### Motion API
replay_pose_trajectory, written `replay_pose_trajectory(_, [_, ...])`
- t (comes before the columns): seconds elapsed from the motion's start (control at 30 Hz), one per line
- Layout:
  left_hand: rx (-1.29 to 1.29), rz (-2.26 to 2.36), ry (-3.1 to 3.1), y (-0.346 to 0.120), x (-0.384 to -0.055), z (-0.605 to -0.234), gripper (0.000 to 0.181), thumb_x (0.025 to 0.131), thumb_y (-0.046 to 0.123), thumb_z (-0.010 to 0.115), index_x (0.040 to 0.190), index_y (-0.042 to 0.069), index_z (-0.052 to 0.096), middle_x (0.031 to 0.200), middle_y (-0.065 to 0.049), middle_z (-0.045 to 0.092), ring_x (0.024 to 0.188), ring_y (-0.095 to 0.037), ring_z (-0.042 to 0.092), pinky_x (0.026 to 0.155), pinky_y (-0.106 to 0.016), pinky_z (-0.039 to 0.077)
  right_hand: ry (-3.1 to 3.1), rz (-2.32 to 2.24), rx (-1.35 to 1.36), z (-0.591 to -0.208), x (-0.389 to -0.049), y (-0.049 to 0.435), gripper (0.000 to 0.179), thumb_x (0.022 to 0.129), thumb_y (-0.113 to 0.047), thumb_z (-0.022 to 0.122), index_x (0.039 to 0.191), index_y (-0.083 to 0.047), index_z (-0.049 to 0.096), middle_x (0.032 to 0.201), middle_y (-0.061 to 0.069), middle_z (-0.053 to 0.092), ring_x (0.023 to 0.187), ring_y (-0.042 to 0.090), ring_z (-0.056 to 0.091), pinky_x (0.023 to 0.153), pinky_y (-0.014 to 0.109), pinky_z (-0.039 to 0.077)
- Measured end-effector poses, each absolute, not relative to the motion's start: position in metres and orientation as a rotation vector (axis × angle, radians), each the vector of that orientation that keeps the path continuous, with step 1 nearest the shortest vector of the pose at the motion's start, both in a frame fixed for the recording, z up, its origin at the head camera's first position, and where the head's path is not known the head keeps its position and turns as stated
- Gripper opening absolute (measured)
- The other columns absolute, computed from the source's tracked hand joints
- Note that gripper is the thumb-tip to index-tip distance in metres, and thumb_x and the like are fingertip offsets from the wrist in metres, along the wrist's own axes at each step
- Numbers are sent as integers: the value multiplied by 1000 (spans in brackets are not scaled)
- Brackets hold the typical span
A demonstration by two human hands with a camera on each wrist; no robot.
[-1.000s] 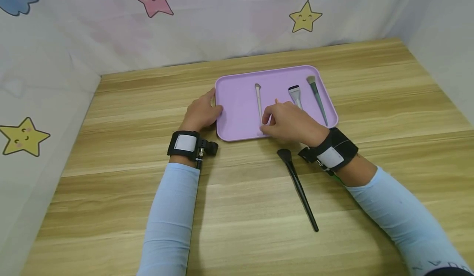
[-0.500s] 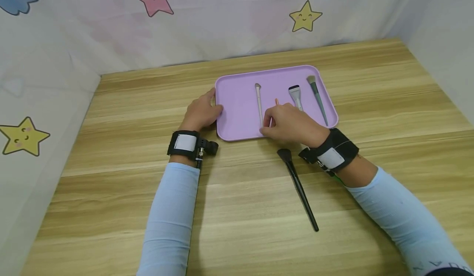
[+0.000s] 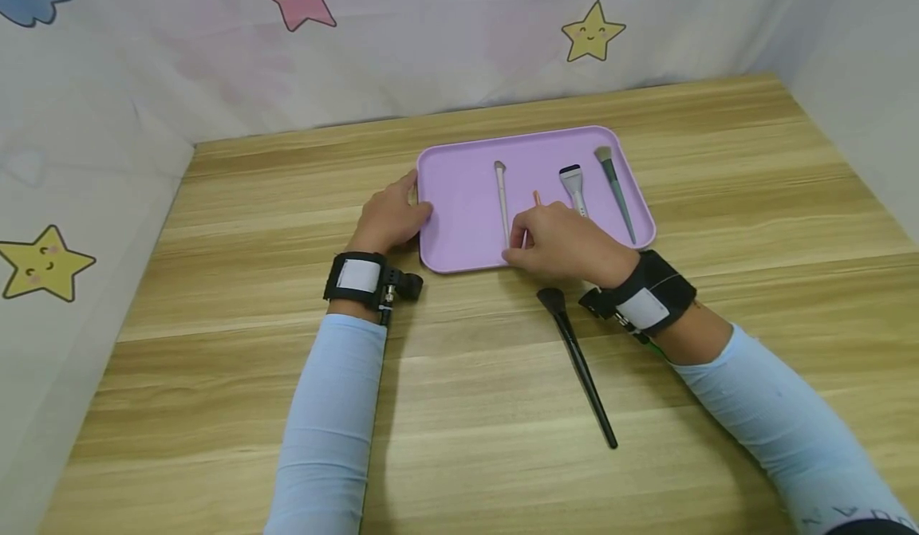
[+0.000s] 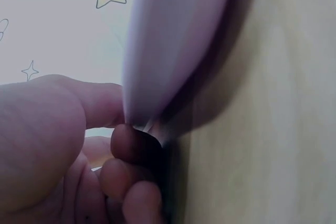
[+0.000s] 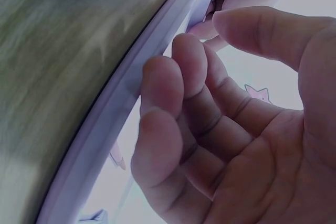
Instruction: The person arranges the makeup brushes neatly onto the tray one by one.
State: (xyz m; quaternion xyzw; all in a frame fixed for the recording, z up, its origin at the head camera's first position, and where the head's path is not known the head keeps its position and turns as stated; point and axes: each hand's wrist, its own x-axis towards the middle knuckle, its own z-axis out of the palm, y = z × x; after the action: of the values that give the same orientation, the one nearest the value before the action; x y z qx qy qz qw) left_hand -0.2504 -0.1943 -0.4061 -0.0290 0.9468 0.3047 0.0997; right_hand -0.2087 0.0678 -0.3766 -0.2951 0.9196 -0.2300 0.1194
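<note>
My left hand [image 3: 391, 218] grips the left end of a lilac tray [image 3: 459, 267]. In the left wrist view the thumb lies on the tray's upper side, fingers curled at its edge. Over the tray's front rim, my right hand [image 3: 567, 236] pinches the handle end of a slim white makeup brush [image 3: 501, 192] between thumb and index finger; the contact is partly hidden. Under that hand, a brush with an orange tip [image 3: 536, 197] is mostly covered. To its right lie a flat white brush with dark bristles [image 3: 573, 184] and a green-handled brush [image 3: 616, 192].
A large black makeup brush [image 3: 580, 359] lies on the wooden table [image 3: 459, 407] in front of the tray. White cloth walls [image 3: 431, 49] with printed stars stand behind and at both sides.
My right hand has shifted very slightly down and towards me, showing a little more of the orange-tipped brush. The left hand and tray stay put.
</note>
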Motion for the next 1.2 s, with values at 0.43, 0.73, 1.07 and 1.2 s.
replay_pose_trajectory(0.43, [-96, 909, 2795, -193, -250, -404, 73, 97, 30, 52, 162, 12, 24, 156, -12, 40, 117, -32, 49, 87, -41, 42, 2674, -688, -865, -374, -206, 69, 18, 93, -27, 68, 86, -10, 71, 69, -1, 63, 57, 15, 55, 60, 35, 47])
replay_pose_trajectory(0.73, [-92, 910, 2796, -193, -249, -403, 72, 97, 30, 52, 162, 11, 24, 155, -13, 41, 116, -33, 49, 86, -41, 43, 2684, -668, -893, -374, -199, 73, 18, 92, -27, 70, 85, -11, 72, 66, -3, 62, 57, 13, 53, 56, 33, 45])
replay_pose_trajectory(1.07, [-100, 926, 2784, -193, -248, -401, 73, 97, 29, 51, 162, 12, 23, 144, -14, 48, 99, -32, 56, 72, -37, 41, 2681, -650, -877, -375, -192, 79, 18, 92, -25, 71, 89, -8, 72, 67, -1, 59, 58, 14, 50, 53, 32, 42])
replay_pose_trajectory(1.2, [-100, 928, 2779, -192, -247, -401, 72, 97, 29, 51, 162, 12, 23, 147, -14, 46, 103, -32, 55, 74, -38, 42, 2679, -642, -868, -375, -190, 81, 18, 93, -26, 71, 89, -8, 72, 67, -1, 58, 58, 14, 50, 52, 31, 41])
